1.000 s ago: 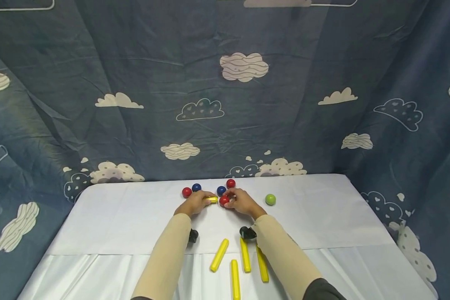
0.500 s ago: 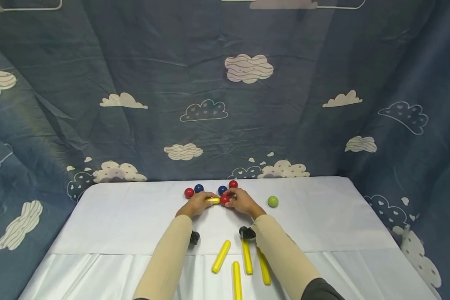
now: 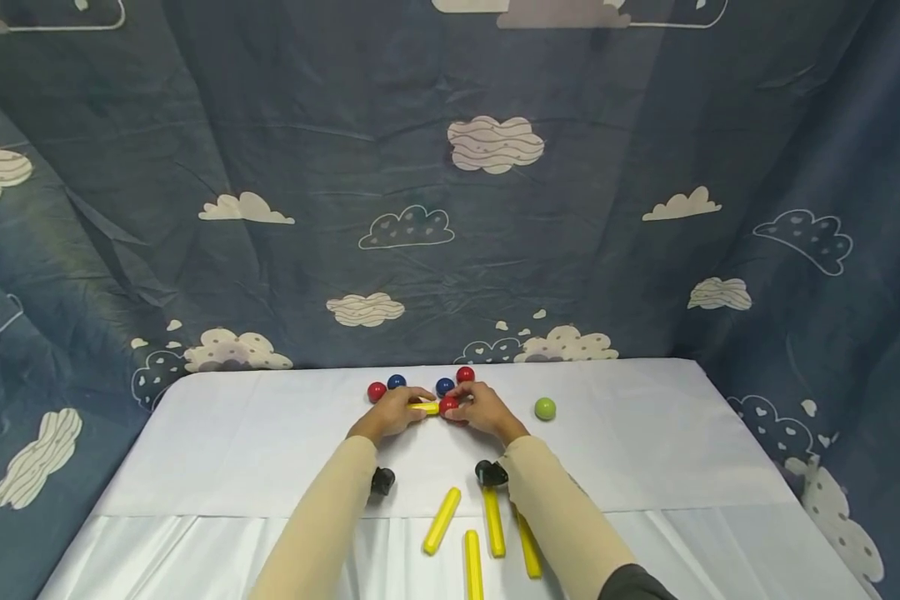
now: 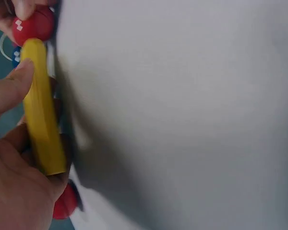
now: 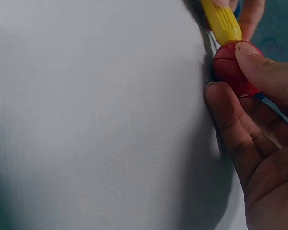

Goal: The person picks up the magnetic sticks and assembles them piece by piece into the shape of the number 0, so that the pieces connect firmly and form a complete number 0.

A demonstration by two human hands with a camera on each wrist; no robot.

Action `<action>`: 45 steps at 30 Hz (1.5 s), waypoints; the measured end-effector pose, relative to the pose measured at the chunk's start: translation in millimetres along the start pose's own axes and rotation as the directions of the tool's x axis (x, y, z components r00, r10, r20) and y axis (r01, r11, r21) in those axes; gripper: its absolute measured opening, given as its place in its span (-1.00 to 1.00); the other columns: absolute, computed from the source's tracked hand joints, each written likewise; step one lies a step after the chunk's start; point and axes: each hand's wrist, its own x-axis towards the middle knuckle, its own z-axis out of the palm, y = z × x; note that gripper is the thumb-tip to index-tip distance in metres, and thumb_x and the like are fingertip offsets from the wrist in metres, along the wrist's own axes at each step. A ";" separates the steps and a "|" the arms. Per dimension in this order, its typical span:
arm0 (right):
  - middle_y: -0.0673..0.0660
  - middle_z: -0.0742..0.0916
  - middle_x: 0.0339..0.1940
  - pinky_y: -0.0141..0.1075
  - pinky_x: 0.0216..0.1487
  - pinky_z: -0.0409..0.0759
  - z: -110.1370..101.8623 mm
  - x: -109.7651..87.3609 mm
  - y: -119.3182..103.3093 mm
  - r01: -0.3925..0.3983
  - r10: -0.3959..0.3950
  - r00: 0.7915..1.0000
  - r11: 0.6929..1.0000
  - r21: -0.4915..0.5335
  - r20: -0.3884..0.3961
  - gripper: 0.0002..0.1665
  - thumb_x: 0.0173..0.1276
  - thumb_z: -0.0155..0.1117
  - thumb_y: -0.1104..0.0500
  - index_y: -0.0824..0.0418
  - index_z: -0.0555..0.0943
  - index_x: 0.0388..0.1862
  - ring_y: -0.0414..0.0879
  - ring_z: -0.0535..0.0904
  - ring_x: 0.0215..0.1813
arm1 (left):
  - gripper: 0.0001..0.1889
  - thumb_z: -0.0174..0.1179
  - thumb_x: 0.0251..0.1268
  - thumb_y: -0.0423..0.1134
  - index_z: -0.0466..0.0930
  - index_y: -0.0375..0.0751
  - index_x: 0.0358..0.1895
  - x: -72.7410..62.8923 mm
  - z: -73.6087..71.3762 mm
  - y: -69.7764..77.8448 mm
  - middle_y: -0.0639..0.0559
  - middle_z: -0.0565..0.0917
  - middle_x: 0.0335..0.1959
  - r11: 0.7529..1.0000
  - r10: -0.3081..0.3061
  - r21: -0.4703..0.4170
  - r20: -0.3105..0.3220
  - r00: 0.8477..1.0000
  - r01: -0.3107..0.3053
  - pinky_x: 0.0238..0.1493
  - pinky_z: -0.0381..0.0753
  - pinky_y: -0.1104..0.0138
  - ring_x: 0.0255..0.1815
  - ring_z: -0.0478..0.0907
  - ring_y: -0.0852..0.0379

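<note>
My left hand grips a yellow stick lengthwise, its thumb laid along one side. In the right wrist view, the thumb and fingers of my right hand pinch a red ball. One end of the stick meets the ball's surface, and both wrist views show them in line. Just behind my hands are a blue ball and a second red ball. Beyond the left hand sit another red ball and a blue ball.
A green ball lies to the right of my right hand. Several loose yellow sticks are spread on the white cloth between my forearms. A dark cloud-patterned curtain hangs behind the table.
The small gap between the yellow stick and the red ball has gone; the stick's end now meets the ball. Both hands keep their hold, and the head view has shifted slightly.
</note>
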 end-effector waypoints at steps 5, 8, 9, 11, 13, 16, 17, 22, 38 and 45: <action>0.14 0.67 -0.10 -0.31 -0.17 0.52 1.7 -1.3 1.1 -0.004 0.004 1.000 1.000 0.026 0.008 -0.61 0.17 0.43 0.29 0.27 0.63 0.01 -0.07 0.49 -0.22 | -0.64 0.23 0.30 -0.31 0.55 -0.10 0.16 -12.5 -16.7 2.6 -0.12 0.62 0.06 0.998 0.057 -0.005 -0.016 0.998 -0.057 0.24 0.40 0.04 0.15 0.49 -0.07; 0.15 0.66 -0.10 -0.34 -0.22 0.52 0.7 -0.8 1.8 -0.021 0.021 1.000 0.999 0.042 0.006 -0.61 0.16 0.43 0.31 0.26 0.63 0.01 -0.07 0.49 -0.25 | -0.62 0.24 0.29 -0.33 0.54 -0.14 0.18 -18.3 -33.1 2.5 -0.14 0.61 0.06 0.995 0.079 -0.048 -0.071 0.994 -0.082 0.20 0.43 0.04 0.13 0.49 -0.09; 0.15 0.65 -0.10 -0.35 -0.23 0.52 0.3 -0.6 2.0 -0.028 0.028 1.000 0.999 0.047 0.003 -0.61 0.16 0.43 0.31 0.26 0.63 0.01 -0.06 0.49 -0.25 | -0.62 0.24 0.29 -0.34 0.54 -0.15 0.17 -19.9 -38.9 1.6 -0.15 0.61 0.06 0.994 0.082 -0.064 -0.097 0.992 -0.089 0.16 0.47 0.05 0.11 0.51 -0.10; 0.15 0.64 -0.09 -0.35 -0.23 0.54 -0.1 0.2 2.8 -0.039 0.039 0.999 0.998 0.056 0.000 -0.61 0.17 0.42 0.32 0.25 0.63 0.01 -0.05 0.49 -0.23 | -0.63 0.25 0.27 -0.35 0.55 -0.17 0.15 -22.1 -50.3 -2.0 -0.17 0.60 0.05 0.993 0.085 -0.072 -0.157 0.984 -0.097 0.11 0.48 0.06 0.08 0.51 -0.10; 0.15 0.63 -0.06 -0.34 -0.19 0.55 0.3 0.6 3.4 -0.046 0.046 0.999 0.997 0.066 0.000 -0.61 0.17 0.42 0.32 0.25 0.63 0.01 -0.04 0.49 -0.20 | -0.64 0.26 0.26 -0.36 0.55 -0.18 0.13 -24.1 -59.4 -7.6 -0.18 0.60 0.05 0.993 0.062 -0.082 -0.212 0.975 -0.081 0.10 0.48 0.04 0.08 0.49 -0.11; 0.15 0.63 -0.05 -0.29 -0.11 0.54 0.9 1.1 5.0 -0.050 0.050 0.999 0.996 0.069 0.005 -0.61 0.17 0.42 0.30 0.23 0.63 0.02 -0.03 0.49 -0.16 | -0.62 0.27 0.24 -0.35 0.53 -0.18 0.15 -25.1 -65.6 -20.2 -0.19 0.58 0.07 0.997 0.009 -0.074 -0.252 0.968 -0.028 0.13 0.44 0.02 0.10 0.47 -0.13; 0.15 0.63 -0.05 -0.27 -0.09 0.52 0.4 0.9 5.4 -0.052 0.052 0.999 0.996 0.068 0.006 -0.61 0.17 0.42 0.30 0.23 0.63 0.02 -0.03 0.48 -0.15 | -0.61 0.27 0.24 -0.35 0.52 -0.18 0.15 -24.7 -65.4 -24.7 -0.20 0.57 0.08 0.997 -0.006 -0.073 -0.251 0.968 -0.012 0.14 0.43 0.01 0.10 0.46 -0.14; 0.14 0.64 -0.05 -0.21 -0.02 0.49 -1.3 1.5 7.4 -0.054 0.053 0.999 0.996 0.075 0.007 -0.62 0.18 0.41 0.29 0.22 0.63 0.01 -0.02 0.48 -0.11 | -0.59 0.24 0.25 -0.34 0.49 -0.18 0.19 -21.0 -57.7 -42.5 -0.22 0.52 0.11 0.997 -0.063 -0.053 -0.232 0.971 0.052 0.14 0.42 -0.01 0.11 0.44 -0.16; 0.17 0.66 -0.12 -0.22 -0.02 0.53 3.2 0.1 4.0 -0.018 0.017 1.000 0.994 0.111 0.007 -0.60 0.16 0.41 0.35 0.32 0.61 0.01 -0.02 0.52 -0.10 | -0.54 0.35 0.17 -0.26 0.55 -0.21 0.16 -12.9 -30.9 -52.7 -0.20 0.60 0.03 0.994 -0.108 -0.028 -0.320 0.941 0.105 0.14 0.44 0.01 0.04 0.47 -0.12; 0.18 0.65 -0.16 -0.20 0.01 0.55 2.2 0.5 3.8 -0.022 0.021 1.000 0.991 0.133 0.007 -0.63 0.17 0.38 0.39 0.34 0.59 -0.01 -0.01 0.53 -0.10 | -0.60 0.33 0.21 -0.21 0.56 -0.23 0.10 -13.8 -33.5 -53.8 -0.17 0.64 -0.04 0.987 -0.160 -0.058 -0.338 0.927 0.149 0.09 0.47 0.05 0.00 0.54 -0.08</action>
